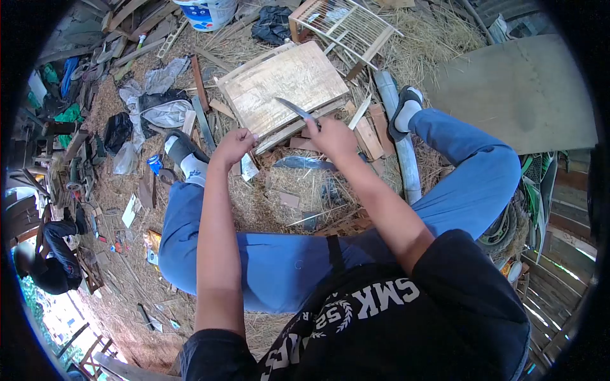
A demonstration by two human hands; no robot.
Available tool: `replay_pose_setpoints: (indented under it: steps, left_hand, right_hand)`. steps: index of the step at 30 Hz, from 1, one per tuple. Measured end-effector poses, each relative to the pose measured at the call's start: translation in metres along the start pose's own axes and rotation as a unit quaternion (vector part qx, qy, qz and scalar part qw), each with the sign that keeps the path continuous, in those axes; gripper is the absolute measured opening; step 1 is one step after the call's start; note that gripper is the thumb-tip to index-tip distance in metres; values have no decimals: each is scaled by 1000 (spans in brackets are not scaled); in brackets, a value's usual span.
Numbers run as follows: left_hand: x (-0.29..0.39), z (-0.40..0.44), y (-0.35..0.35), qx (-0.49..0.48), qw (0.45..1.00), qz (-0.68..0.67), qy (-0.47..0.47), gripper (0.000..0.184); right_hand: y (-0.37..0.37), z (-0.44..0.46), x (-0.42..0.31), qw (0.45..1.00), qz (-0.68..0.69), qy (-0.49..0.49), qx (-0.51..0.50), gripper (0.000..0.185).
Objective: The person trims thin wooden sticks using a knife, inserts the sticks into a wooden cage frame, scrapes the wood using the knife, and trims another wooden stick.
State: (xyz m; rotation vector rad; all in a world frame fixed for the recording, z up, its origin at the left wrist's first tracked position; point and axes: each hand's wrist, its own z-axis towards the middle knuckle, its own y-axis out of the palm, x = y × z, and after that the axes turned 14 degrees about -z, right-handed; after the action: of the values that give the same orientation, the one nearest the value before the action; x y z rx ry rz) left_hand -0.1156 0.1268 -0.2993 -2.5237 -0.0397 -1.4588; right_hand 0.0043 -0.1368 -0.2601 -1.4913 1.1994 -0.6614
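My right hand (332, 138) is closed around the handle of a knife (293, 107). Its blade points up and to the left, above a thick wooden board (286, 82) that lies in front of me. Near the board's lower left corner is my left hand (235, 147), with its fingers curled closed. Something small and pale may be at its fingertips, but I cannot make it out. Between my forearms, a long dark blade-like piece (305, 163) lies on the straw-strewn ground.
Behind the board stand a slatted wooden cage (346, 28) and a white bucket (206, 14). A bamboo pole (399, 136) lies by my right foot. Plastic bags (166, 109) and wood scraps litter the left side. Another person (57, 254) sits at far left.
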Motion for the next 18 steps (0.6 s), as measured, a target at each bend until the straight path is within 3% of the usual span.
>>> replay_pose_setpoints:
  steps: [5,8,10,15,17,18]
  left_hand:
    - [-1,5,1,2,1000,-1,-1,32]
    - [-6,2,2,7,1000,-5,-3,32]
    - [-15,8,1,15,1000,-6,6,32]
    - [-11,9,-1,4,1000,20,-9,32]
    - [-8,5,3,13,1000,12,3,32]
    - [-9,6,3,16,1000,6,16,32]
  right_hand:
    - [7,-10,-16,1000,-12,-26,-11,56]
    - [-3,1,-10,999,29,18,-22,57]
    - [-3,9,-5,998,28,58,28,58]
    - [2,1,-6,996,-46,-70,-15,58]
    - [1,13,0,997,45,65,15,58]
    - [3,10,-3,997,46,64,14,58]
